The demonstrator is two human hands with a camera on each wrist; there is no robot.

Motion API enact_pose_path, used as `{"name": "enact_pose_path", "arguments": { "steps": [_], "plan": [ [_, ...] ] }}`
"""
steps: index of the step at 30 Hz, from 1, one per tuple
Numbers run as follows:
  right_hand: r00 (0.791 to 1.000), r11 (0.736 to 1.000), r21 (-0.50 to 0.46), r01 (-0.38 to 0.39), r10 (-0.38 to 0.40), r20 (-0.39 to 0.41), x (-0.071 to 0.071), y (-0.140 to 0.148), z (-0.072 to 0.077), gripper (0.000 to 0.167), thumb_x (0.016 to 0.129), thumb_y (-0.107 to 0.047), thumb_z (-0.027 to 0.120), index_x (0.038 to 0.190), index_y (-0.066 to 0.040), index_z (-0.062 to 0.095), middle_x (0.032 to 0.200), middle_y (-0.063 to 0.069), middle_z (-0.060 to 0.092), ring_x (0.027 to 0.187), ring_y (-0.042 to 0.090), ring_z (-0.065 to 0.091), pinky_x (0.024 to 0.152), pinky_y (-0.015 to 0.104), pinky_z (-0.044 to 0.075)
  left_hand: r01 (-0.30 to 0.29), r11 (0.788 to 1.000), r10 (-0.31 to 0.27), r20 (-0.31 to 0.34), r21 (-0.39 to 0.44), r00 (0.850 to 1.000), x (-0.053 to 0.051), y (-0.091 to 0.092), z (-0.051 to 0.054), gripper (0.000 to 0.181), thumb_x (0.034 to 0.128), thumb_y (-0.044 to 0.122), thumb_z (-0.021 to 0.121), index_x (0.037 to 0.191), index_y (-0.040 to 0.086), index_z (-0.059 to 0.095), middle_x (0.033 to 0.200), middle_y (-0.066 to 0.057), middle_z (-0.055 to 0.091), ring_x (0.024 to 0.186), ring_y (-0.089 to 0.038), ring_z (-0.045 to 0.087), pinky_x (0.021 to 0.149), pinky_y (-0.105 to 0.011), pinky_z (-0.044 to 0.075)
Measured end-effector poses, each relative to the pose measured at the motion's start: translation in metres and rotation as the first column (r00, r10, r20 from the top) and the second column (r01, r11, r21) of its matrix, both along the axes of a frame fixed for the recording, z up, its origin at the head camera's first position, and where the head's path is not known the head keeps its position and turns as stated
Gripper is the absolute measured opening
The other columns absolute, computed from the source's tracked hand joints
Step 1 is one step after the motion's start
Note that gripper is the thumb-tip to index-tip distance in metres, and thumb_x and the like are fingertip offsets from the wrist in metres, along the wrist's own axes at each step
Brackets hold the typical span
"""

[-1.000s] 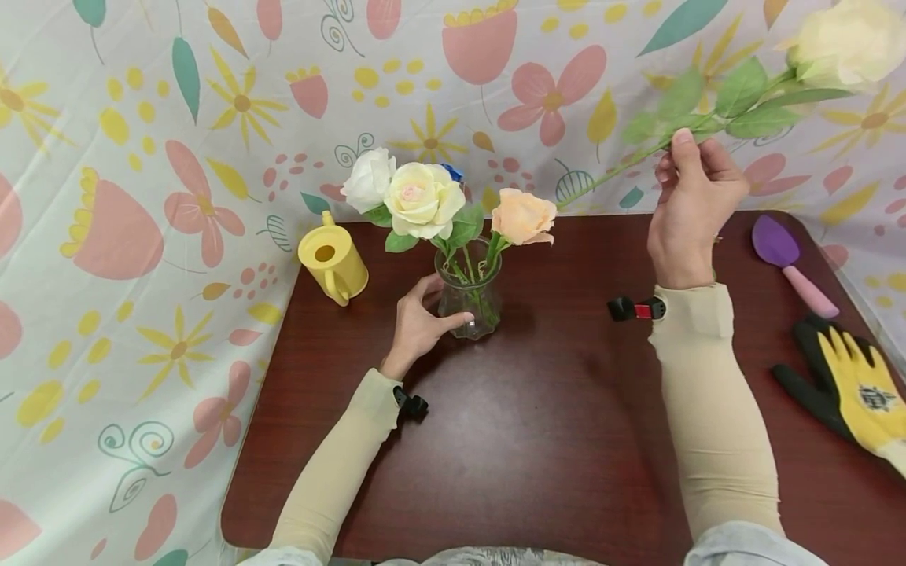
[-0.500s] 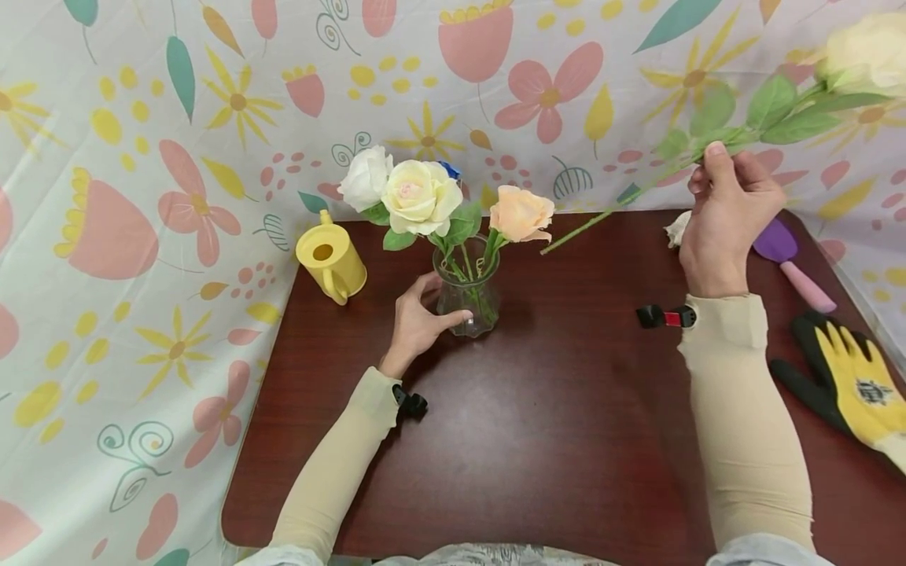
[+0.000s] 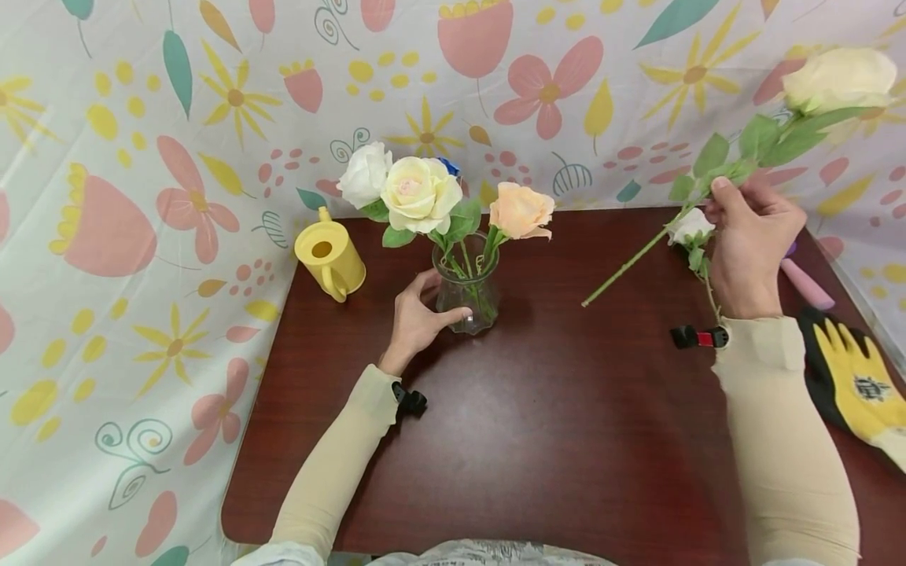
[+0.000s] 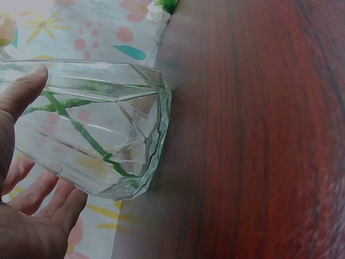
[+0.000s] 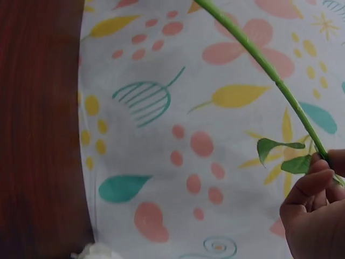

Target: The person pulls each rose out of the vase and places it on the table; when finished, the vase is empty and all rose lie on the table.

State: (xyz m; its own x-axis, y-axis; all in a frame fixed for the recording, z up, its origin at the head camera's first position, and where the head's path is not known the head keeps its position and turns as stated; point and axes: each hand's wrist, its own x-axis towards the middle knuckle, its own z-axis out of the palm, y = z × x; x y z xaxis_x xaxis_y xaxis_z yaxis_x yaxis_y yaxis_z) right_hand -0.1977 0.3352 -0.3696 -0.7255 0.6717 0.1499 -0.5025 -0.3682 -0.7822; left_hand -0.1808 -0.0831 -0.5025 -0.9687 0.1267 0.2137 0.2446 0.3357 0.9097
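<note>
My left hand (image 3: pixel 420 318) grips a clear glass vase (image 3: pixel 463 303) standing on the dark table, thumb on the near side and fingers around the far side. In it stand a white rose (image 3: pixel 366 174), a pale yellow rose (image 3: pixel 420 196), a peach rose (image 3: pixel 521 211) and a mostly hidden blue flower (image 3: pixel 448 167). The left wrist view shows green stems (image 4: pixel 86 135) crossing inside the glass. My right hand (image 3: pixel 753 236) pinches the leafy stem of a large cream rose (image 3: pixel 840 81) in the air. Its bloom is up to the right, its cut end down to the left.
A small yellow watering can (image 3: pixel 330 259) stands left of the vase. Beside my right hand lies a small white rose (image 3: pixel 690 226), its lower stem partly behind the wrist. A trowel with a pink handle (image 3: pixel 809 284) and a yellow-black glove (image 3: pixel 859 381) are at the right. Patterned cloth hangs behind.
My right hand has moved right and down with the cream rose, its stem end now lower over the table. The small white rose has come into view. My left hand stays on the vase.
</note>
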Motion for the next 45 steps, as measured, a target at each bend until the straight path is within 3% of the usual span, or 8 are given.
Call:
{"name": "enact_pose_path", "arguments": {
  "steps": [8,13,17,21,28,33,39,45],
  "plan": [
    [0.982,0.986,0.136,-0.097,0.073,0.172,0.018,0.027,-0.012,0.014,0.084,0.008,0.088,0.079,0.012,0.076,0.058,0.007,0.07,0.052,0.015,0.064,0.053,0.021,0.056,0.0,1.0,0.0,-0.001,0.009,1.0,0.0,0.0,0.0,0.079,0.0782,0.019,0.101,0.147,0.003,0.064,0.14,-0.021,0.07,0.133,-0.038,0.069,0.115,-0.047,0.061],
    [0.947,0.956,0.233,-0.181,0.105,0.304,0.028,0.042,-0.02,0.005,0.089,0.003,0.085,0.085,0.004,0.083,0.059,0.002,0.073,0.053,0.01,0.065,0.056,0.017,0.056,0.0,1.0,0.0,0.0,0.021,1.0,0.0,0.0,0.0,0.079,0.0785,0.017,0.1,0.147,0.002,0.064,0.139,-0.022,0.07,0.133,-0.038,0.069,0.115,-0.047,0.061],
    [0.904,0.919,0.282,-0.274,0.147,0.401,0.036,0.052,-0.027,0.004,0.091,-0.001,0.085,0.091,-0.004,0.086,0.064,-0.003,0.077,0.055,0.006,0.069,0.057,0.014,0.056,-0.001,1.0,0.001,0.001,0.016,1.0,0.0,0.001,0.0,0.079,0.0786,0.018,0.1,0.147,0.002,0.063,0.139,-0.022,0.07,0.133,-0.038,0.069,0.115,-0.046,0.061],
    [0.844,0.864,0.354,-0.357,0.137,0.518,0.041,0.061,-0.034,0.007,0.093,-0.007,0.085,0.091,-0.013,0.087,0.065,-0.008,0.078,0.058,0.002,0.069,0.056,0.012,0.055,0.001,1.0,-0.001,0.004,0.009,1.0,0.0,0.0,-0.001,0.079,0.0791,0.018,0.1,0.147,0.002,0.063,0.14,-0.022,0.07,0.133,-0.038,0.069,0.115,-0.046,0.061],
    [0.733,0.696,0.527,-0.488,-0.001,0.68,0.04,0.076,-0.045,0.019,0.099,-0.024,0.081,0.087,-0.038,0.084,0.066,-0.022,0.074,0.061,-0.007,0.064,0.056,0.011,0.05,0.002,1.0,-0.003,0.006,0.014,1.0,0.0,0.0,0.0,0.079,0.0789,0.018,0.1,0.147,0.002,0.063,0.14,-0.022,0.07,0.133,-0.038,0.069,0.116,-0.047,0.061],
    [0.665,0.614,0.532,-0.584,-0.015,0.747,0.038,0.085,-0.055,0.025,0.101,-0.033,0.079,0.082,-0.05,0.076,0.067,-0.026,0.073,0.063,-0.009,0.064,0.055,0.014,0.049,0.003,1.0,-0.003,0.009,0.016,1.0,0.0,0.0,0.001,0.08,0.0787,0.018,0.1,0.147,0.002,0.063,0.141,-0.021,0.07,0.134,-0.038,0.068,0.116,-0.046,0.061],
    [0.611,0.515,0.542,-0.665,-0.042,0.79,0.036,0.096,-0.07,0.028,0.102,-0.041,0.077,0.082,-0.058,0.068,0.068,-0.03,0.07,0.068,-0.008,0.064,0.061,0.014,0.053,0.004,1.0,-0.005,0.019,0.019,1.0,0.0,0.001,0.0,0.081,0.0785,0.018,0.101,0.148,0.003,0.062,0.141,-0.021,0.069,0.134,-0.037,0.069,0.116,-0.045,0.06],
    [0.567,0.488,0.503,-0.713,-0.019,0.823,0.031,0.101,-0.08,0.03,0.102,-0.038,0.078,0.079,-0.056,0.069,0.069,-0.03,0.071,0.069,-0.007,0.065,0.062,0.017,0.057,0.002,1.0,-0.002,0.023,0.013,1.0,-0.001,0.0,0.0,0.081,0.0789,0.019,0.1,0.149,0.002,0.062,0.142,-0.022,0.069,0.135,-0.038,0.068,0.116,-0.046,0.061]
  ]
}}
